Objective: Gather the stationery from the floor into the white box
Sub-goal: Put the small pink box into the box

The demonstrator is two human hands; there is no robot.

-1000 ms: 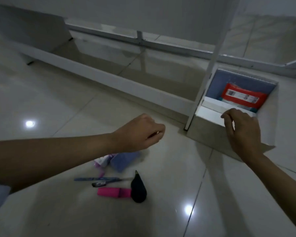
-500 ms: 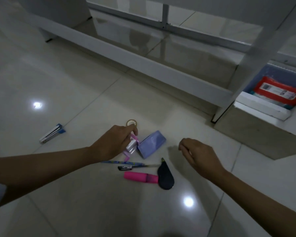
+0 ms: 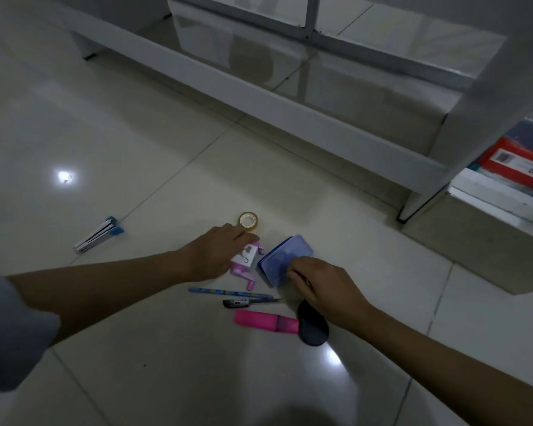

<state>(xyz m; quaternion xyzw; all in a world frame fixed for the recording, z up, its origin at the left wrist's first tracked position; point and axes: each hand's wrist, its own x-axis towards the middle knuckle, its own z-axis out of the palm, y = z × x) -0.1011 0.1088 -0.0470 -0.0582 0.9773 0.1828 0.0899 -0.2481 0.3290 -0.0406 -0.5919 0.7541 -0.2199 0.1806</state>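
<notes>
Stationery lies on the tiled floor: a tape roll [image 3: 248, 221], a pink and white sharpener [image 3: 244, 262], a purple case [image 3: 285, 259], a blue pen [image 3: 228, 293], a black pen [image 3: 249, 302], a pink highlighter [image 3: 266, 321], a black oval item [image 3: 313, 327] and a stapler [image 3: 97, 235] off to the left. My left hand [image 3: 216, 252] rests on the sharpener, fingertips by the tape roll. My right hand [image 3: 323, 285] touches the near end of the purple case, fingers curled. The white box [image 3: 474, 238] stands at the right edge, holding a red packet [image 3: 517, 162].
A white frame rail [image 3: 259, 96] runs across the floor behind the stationery, with a white upright post [image 3: 462, 112] next to the box. Lamp glare spots show on the glossy tiles at left and near my right forearm.
My right hand left the box rim, swung left and came down onto the purple case. My left hand reached forward onto the sharpener. The view panned left, bringing the stapler and tape roll into sight.
</notes>
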